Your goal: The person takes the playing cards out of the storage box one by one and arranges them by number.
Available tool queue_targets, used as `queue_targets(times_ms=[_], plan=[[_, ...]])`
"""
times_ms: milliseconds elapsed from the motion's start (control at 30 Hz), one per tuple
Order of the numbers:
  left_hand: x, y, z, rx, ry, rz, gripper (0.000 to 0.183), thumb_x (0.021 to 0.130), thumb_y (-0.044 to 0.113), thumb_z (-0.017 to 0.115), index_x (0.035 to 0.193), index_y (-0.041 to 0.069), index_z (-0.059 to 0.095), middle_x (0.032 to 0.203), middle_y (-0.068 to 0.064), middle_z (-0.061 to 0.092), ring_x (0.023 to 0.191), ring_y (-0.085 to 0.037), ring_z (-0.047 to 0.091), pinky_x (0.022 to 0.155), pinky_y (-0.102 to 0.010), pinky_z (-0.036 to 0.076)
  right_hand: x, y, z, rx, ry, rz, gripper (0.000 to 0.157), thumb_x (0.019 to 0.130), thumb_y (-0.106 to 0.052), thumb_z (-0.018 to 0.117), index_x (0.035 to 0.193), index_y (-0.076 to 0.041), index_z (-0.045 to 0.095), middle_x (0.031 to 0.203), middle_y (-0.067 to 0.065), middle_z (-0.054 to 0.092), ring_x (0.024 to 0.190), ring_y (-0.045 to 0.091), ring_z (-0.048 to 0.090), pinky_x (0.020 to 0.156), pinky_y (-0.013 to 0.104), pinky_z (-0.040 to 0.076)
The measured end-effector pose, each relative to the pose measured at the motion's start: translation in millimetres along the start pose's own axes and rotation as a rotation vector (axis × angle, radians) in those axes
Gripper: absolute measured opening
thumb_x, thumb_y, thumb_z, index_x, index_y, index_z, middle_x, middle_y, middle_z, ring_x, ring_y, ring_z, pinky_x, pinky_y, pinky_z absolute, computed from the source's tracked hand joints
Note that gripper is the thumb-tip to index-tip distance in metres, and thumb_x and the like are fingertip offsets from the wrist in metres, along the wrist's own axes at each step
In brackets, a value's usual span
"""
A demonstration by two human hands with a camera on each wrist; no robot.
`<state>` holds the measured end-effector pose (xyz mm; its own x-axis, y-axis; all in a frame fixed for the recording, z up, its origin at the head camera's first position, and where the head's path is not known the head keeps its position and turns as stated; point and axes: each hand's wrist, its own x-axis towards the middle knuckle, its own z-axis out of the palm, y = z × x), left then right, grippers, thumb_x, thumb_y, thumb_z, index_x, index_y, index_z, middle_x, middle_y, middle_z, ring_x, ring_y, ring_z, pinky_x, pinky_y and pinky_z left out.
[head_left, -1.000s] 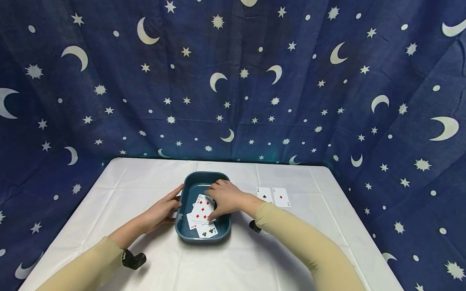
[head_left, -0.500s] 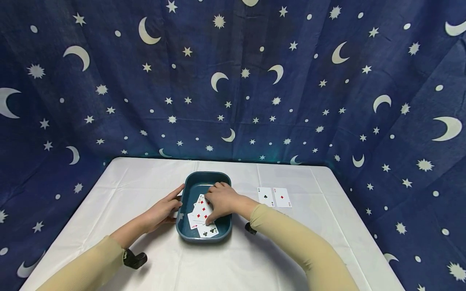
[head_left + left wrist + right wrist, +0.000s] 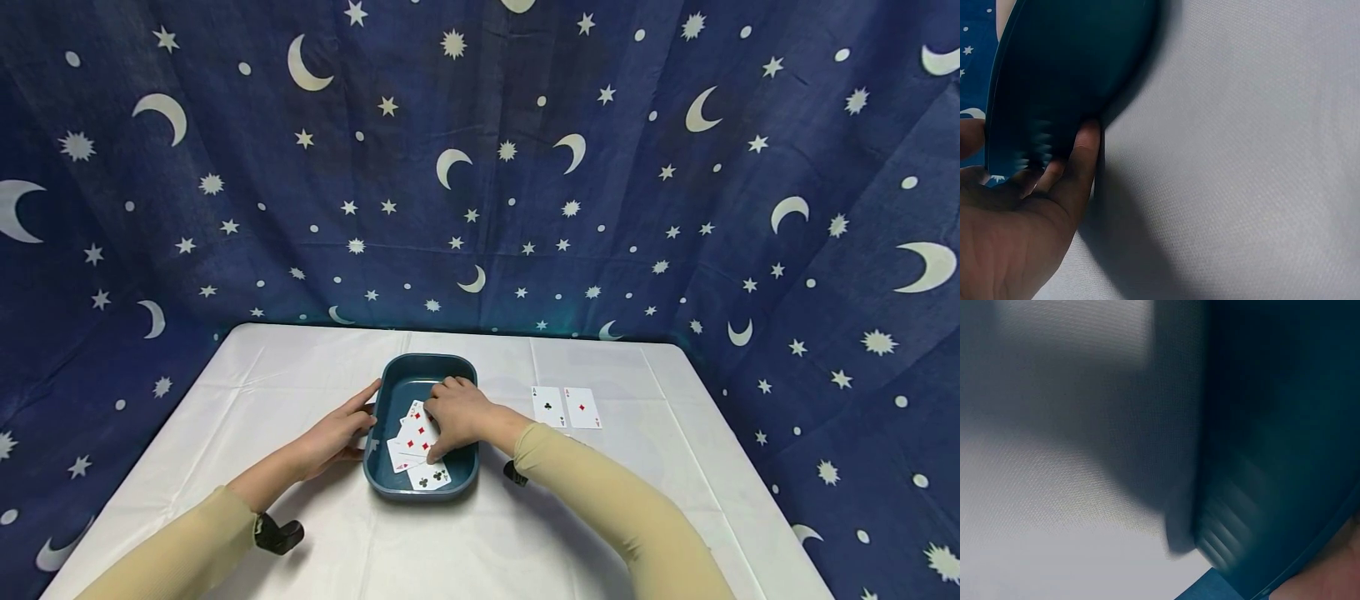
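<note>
A dark teal plastic tub [image 3: 382, 477] stands on the white-covered table, with several face-up playing cards fanned inside. A diamonds card [image 3: 412, 435] lies uppermost, and a clubs card [image 3: 429, 478] shows below it, near the tub's front end. My left hand [image 3: 335, 439] grips the tub's left side; the left wrist view shows a finger [image 3: 1087, 136] against the outer wall. Over the right wall, my right hand [image 3: 459, 417] reaches in, thumb and fingers curved down onto the cards. I cannot tell whether it pinches a card, since the hand hides the pile's right part.
To the right of the tub, an ace of clubs [image 3: 547, 406] and an ace of diamonds [image 3: 582, 407] lie side by side, face up. My right forearm [image 3: 592, 492] crosses the table in front of them. A blue curtain [image 3: 480, 167] with moons and stars hangs behind the table.
My right hand has shifted slightly left over the pile, covering more of the diamonds card, and its forearm has moved left as well. The left hand and tub stay in place.
</note>
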<state>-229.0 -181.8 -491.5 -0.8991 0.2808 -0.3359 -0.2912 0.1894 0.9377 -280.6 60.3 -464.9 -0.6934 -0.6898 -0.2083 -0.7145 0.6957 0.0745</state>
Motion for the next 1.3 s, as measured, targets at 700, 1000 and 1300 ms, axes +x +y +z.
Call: queue_targets(times_ms=[700,1000,1300], plan=[[-1.4,1.5,0.6,0.01,-0.028,0.008,0.072,0.102,0.016,0.042,0.166,0.032,0.013,0.166,-0.023,0.02,0.141,-0.044,0.038,0.093,-0.055,0.052,-15.3,12.5,-15.4,0.069,0.091,-0.051,0.089,0.074,-0.063,0.081,0.148,-0.022,0.054,0.133,0.0,0.056,0.122,0.019,0.044,0.111,0.041,0.034],[-3.5,1.7,0.7,0.01,-0.028,0.022,0.073,0.102,0.016,0.043,0.166,0.032,0.013,0.166,-0.024,0.018,0.139,-0.043,0.041,0.091,-0.053,0.054,-35.9,29.9,-30.7,0.146,0.158,-0.013,0.083,0.075,-0.054,0.082,0.149,-0.027,0.054,0.132,-0.002,0.055,0.125,0.018,0.042,0.109,0.04,0.035],[-4.2,1.4,0.3,0.014,-0.035,0.029,0.072,0.102,0.017,0.043,0.166,0.031,0.013,0.166,-0.024,0.018,0.141,-0.043,0.039,0.092,-0.053,0.053,-64.0,53.9,-41.0,0.188,0.21,0.035,0.087,0.073,-0.053,0.081,0.151,-0.029,0.051,0.135,-0.001,0.052,0.131,0.02,0.039,0.108,0.044,0.034]])
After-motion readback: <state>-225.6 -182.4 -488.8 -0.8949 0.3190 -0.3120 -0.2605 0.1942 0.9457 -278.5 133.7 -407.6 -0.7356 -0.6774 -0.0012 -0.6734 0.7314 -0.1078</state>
